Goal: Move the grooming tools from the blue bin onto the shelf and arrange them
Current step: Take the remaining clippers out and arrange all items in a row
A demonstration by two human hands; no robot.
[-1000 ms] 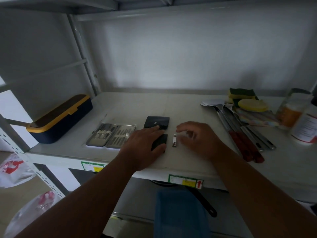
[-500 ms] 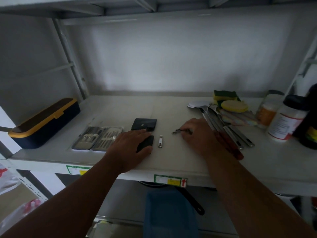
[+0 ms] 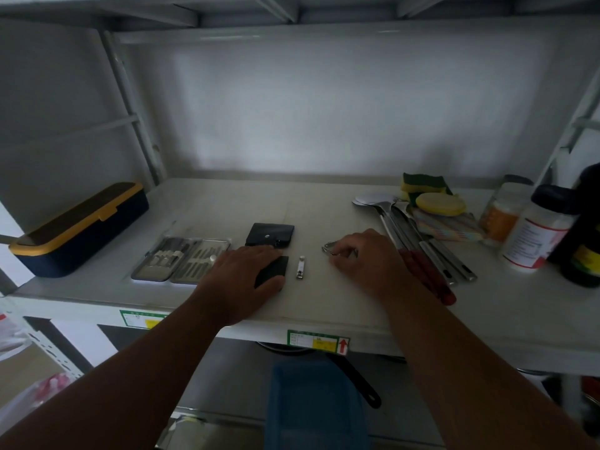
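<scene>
On the white shelf point(image 3: 324, 209) an open metal manicure case point(image 3: 178, 259) lies left of a black snap pouch point(image 3: 269, 234). My left hand point(image 3: 242, 276) rests flat on a small black case point(image 3: 275, 269). A small silver nail clipper point(image 3: 300, 267) lies just right of it, untouched. My right hand point(image 3: 363, 259) pinches a small metal grooming tool point(image 3: 328, 248), whose tip rests on the shelf. The blue bin point(image 3: 315, 404) sits below the shelf's front edge, its inside dark.
A navy box with a yellow rim point(image 3: 81, 227) stands at the shelf's left end. Spoons and red-handled utensils point(image 3: 418, 248), sponges point(image 3: 425, 193) and several jars and bottles point(image 3: 535, 228) crowd the right side. A black pan handle point(image 3: 357, 381) pokes out below.
My right hand moved right, away from the nail clipper, and now pinches the small metal tool on the shelf. My left hand stays on the black case. The camera shifted left.
</scene>
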